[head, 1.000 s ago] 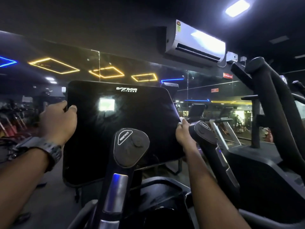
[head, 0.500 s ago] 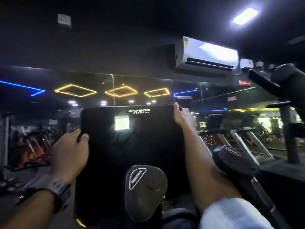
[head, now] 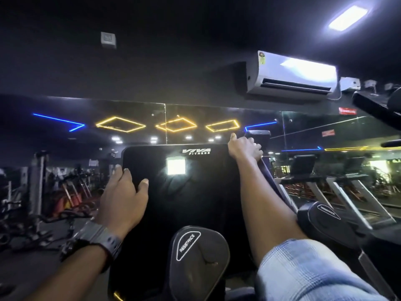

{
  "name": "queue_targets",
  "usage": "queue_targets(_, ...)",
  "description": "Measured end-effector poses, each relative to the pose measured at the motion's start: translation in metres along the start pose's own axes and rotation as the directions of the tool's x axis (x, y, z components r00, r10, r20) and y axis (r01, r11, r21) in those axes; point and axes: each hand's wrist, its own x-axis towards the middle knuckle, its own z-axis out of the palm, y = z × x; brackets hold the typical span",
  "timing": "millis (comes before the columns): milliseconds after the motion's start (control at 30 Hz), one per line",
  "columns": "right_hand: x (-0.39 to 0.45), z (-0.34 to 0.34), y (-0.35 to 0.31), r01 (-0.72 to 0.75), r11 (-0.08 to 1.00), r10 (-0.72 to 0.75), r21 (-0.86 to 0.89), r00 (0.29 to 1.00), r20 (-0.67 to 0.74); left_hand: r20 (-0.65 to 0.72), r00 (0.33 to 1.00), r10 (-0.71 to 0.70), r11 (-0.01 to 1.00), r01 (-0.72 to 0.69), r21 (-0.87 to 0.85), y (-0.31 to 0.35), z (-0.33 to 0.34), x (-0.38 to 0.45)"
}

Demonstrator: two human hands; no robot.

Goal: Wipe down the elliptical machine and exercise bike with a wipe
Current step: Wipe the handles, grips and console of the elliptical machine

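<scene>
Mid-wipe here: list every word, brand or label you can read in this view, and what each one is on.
"VIVA FITNESS": top edge of the black console panel.
"RESISTANCE": label on the near handle cap.
Label on the right handle cap: too blurred.
Red signs on the wall: unreadable.
Sticker on the air conditioner: too small.

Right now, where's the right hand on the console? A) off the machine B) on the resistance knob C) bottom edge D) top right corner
D: the right hand is up at the top right corner of the black console, fingers over its edge, while the left hand grips the console's left edge.
</scene>
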Motion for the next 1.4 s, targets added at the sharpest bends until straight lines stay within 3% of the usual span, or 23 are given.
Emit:
queue_targets(167,-0.004,-0.001,-0.002,0.121,0.993,-0.120,0.005,0.988,-0.096,0.090,0.981,0.170,0.973,-0.182,0.143,0.019,0.014,0.021)
queue_targets(300,-0.001,-0.007,0.002,0.138,0.978,-0.115,0.158,0.982,-0.150,0.230,0.932,0.281,0.932,-0.323,0.166,0.033,0.018,0.022)
queue_targets(367,-0.006,-0.006,-0.006,0.231,0.954,-0.202,0.188,0.966,-0.161,0.260,0.912,0.317,0.920,-0.362,0.148,0.036,0.017,0.022)
queue_targets(433,-0.023,0.000,-0.026,0.448,0.880,-0.431,0.155,0.893,-0.130,0.271,0.896,0.351,0.903,-0.400,0.155,0.038,0.017,0.024)
queue_targets(500,-0.047,0.009,-0.050,0.665,0.737,-0.665,0.123,0.745,-0.046,0.263,0.889,0.375,0.893,-0.422,0.156,0.038,0.016,0.024)
queue_targets(567,-0.066,0.010,-0.066,0.772,0.625,-0.779,0.116,0.627,0.017,0.252,0.891,0.379,0.892,-0.424,0.157,0.037,0.015,0.024)
queue_targets(600,-0.069,0.009,-0.066,0.785,0.608,-0.792,0.119,0.610,0.027,0.250,0.889,0.383,0.888,-0.429,0.165,0.036,0.014,0.023)
queue_targets(633,-0.066,0.007,-0.062,0.762,0.637,-0.769,0.121,0.638,0.029,0.253,0.886,0.388,0.883,-0.436,0.175,0.036,0.014,0.023)
queue_targets(767,-0.033,0.003,-0.025,0.402,0.916,-0.402,-0.007,0.915,-0.020,0.261,0.886,0.382,0.879,-0.436,0.194,0.038,0.013,0.021)
queue_targets(833,-0.029,0.004,-0.023,0.290,0.950,-0.290,-0.114,0.957,0.010,0.253,0.885,0.391,0.874,-0.444,0.199,0.040,0.012,0.019)
queue_targets(933,-0.043,0.011,-0.062,0.445,0.886,-0.424,-0.130,0.891,0.162,0.239,0.879,0.412,0.864,-0.460,0.205,0.040,0.012,0.020)
queue_targets(1067,-0.095,0.019,-0.127,0.773,0.632,-0.727,0.063,0.562,0.394,0.196,0.883,0.426,0.854,-0.464,0.235,0.035,0.009,0.021)
queue_targets(1133,-0.104,0.016,-0.134,0.812,0.566,-0.782,0.142,0.475,0.402,0.165,0.894,0.417,0.852,-0.448,0.270,0.034,0.006,0.018)
queue_targets(1200,-0.082,0.015,-0.122,0.784,0.615,-0.730,0.087,0.523,0.440,0.145,0.901,0.409,0.851,-0.434,0.296,0.031,0.005,0.016)
queue_targets(1300,-0.046,0.018,-0.103,0.693,0.707,-0.571,-0.142,0.677,0.464,0.109,0.912,0.394,0.858,-0.408,0.312,0.025,0.003,0.016)
queue_targets(1367,-0.052,0.023,-0.114,0.667,0.739,-0.554,-0.092,0.681,0.479,0.074,0.922,0.381,0.866,-0.383,0.322,0.021,0.003,0.015)
queue_targets(1400,-0.064,0.024,-0.124,0.694,0.719,-0.594,-0.041,0.644,0.482,0.064,0.924,0.378,0.867,-0.377,0.325,0.020,0.003,0.015)
